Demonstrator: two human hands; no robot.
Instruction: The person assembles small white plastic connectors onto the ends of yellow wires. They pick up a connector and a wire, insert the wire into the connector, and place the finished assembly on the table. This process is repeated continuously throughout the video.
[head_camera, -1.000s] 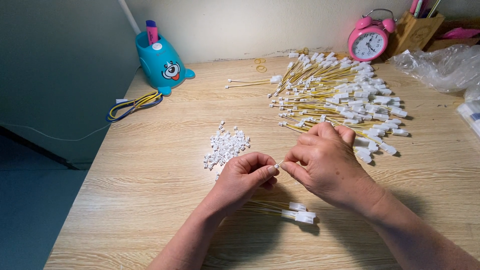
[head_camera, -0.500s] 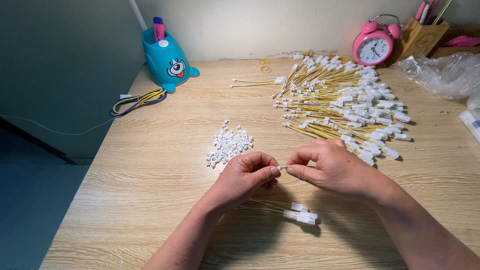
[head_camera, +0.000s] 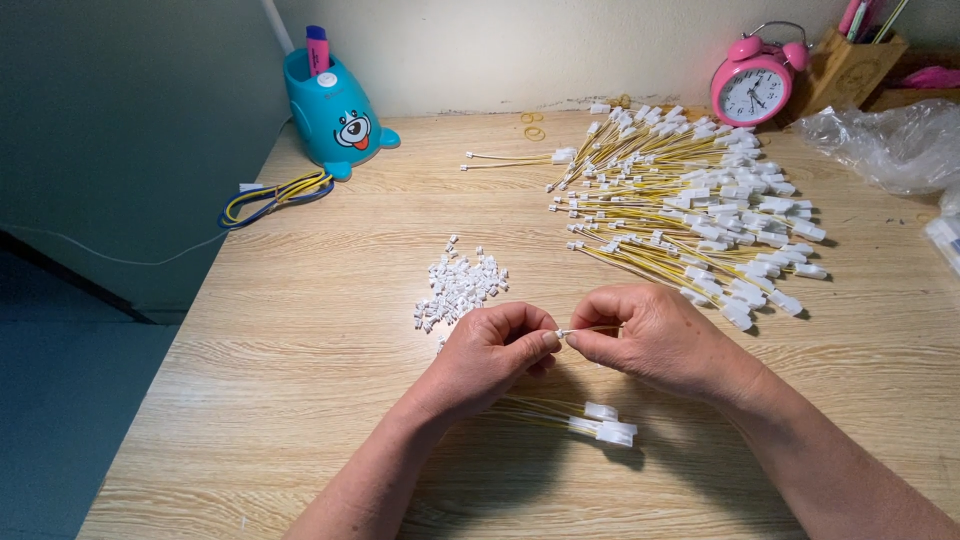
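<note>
Centre of frame: left hand and right hand, fingertips pinched shut on a thin yellow wire lead. Light, limp, easily kinked; probably best gripped close to its tip.

Your left hand and right hand meet fingertip to fingertip, pinching a small white connector on a yellow wire. Just beyond your left hand lies the heap of loose white connectors; finished leads rest beneath your wrists.
</note>
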